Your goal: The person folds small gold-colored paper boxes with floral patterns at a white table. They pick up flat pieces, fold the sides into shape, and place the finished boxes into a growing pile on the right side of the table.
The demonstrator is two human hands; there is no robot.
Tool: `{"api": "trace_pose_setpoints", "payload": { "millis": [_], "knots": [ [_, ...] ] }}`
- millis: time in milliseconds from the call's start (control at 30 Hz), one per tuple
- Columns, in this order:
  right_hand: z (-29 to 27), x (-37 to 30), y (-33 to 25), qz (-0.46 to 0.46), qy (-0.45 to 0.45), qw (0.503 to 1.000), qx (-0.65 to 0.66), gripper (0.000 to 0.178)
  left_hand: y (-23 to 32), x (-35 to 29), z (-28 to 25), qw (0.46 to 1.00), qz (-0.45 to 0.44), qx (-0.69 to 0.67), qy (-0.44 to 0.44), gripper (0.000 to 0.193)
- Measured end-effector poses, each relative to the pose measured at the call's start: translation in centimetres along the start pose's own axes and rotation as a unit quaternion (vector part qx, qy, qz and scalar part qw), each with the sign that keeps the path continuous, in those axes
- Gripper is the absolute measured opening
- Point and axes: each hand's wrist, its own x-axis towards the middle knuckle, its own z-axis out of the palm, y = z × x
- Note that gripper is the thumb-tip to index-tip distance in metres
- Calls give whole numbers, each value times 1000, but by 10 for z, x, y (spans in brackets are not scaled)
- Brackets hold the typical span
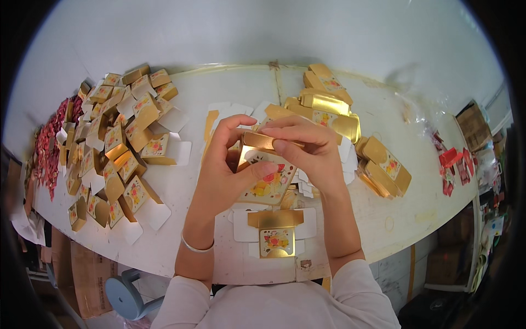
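Between my two hands is a gold carton (274,189) with a colourful fruit print, held up over the middle of the table. My left hand (223,170) grips it from the left, with the thumb laid across the printed face. At its top edge, the thumb and fingers of my right hand (311,149) pinch a gold flap. Closer to me lies a partly unfolded carton (276,241), its white and gold flaps spread out. Behind and beneath my hands are flat carton blanks (350,159), partly covered by the hands and the held carton.
Folded cartons with raised flaps form a large heap (118,148) on the left, beside a dark red pile (53,142). Gold flattened cartons are stacked (386,167) on the right and at the back (327,107). Red scraps (452,159) lie far right. A blue stool (125,296) stands below the table.
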Motion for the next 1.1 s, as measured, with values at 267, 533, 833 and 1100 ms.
{"api": "trace_pose_setpoints", "payload": {
  "millis": [267,533,833,1100],
  "knots": [
    [-9,1,1,-9,-73,997,0,20,-3,2,-4,999,28,-36,-5,40],
    [17,-2,9,-132,-31,977,-165,22,-13,5,2,988,87,-95,81,20],
    [-36,-15,-36,-161,165,961,-150,29,51,1,-107,686,209,670,193,62],
    [-4,-79,22,-45,-87,869,-486,29,72,-49,-165,702,101,669,223,49]
  ]
}}
